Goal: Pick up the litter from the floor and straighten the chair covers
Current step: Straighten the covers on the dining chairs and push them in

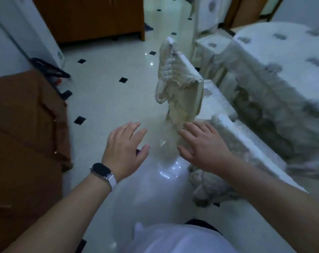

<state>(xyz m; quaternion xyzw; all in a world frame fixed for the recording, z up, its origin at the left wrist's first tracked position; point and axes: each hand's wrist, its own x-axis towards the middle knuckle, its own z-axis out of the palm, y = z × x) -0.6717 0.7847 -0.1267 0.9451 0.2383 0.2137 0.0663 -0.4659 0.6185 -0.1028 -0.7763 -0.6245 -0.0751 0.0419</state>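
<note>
Both arms extend forward and slightly downward, forearms bare, converging toward the same spot.

Left hand (125, 147): palm down and turned inward, fingers straight and loosely spread, thumb held apart. It is released and holds nothing. A dark-faced wristband (101, 171) with a white strap sits on its wrist.

Right hand (203, 147): palm facing inward and down, fingers straight and fanned, thumb pointing toward the left hand. It is also released. Its fingertips (187, 126) lie at the lower hem of the chair cover (168, 73); whether they touch the fabric cannot be told.

The chair cover is pale, quilted and rumpled. It hangs bunched over the back of a chair (217, 101) seen edge-on, just beyond the hands. The chair's seat tucks toward the desk (282, 57), which carries a lace-edged cloth with grey motifs.

A second covered chair (237, 136) stands nearer, just beside the right forearm. A crumpled pale cloth (208, 183) lies at the foot of this chair on the floor (109, 88), partly under the right forearm.

Between the two hands a faint translucent shape (164, 143) shows against the floor; it is too blurred to identify.

The floor is glossy white tile with small black diamond insets. A brown wooden cabinet (27, 134) stands to the left.
</note>
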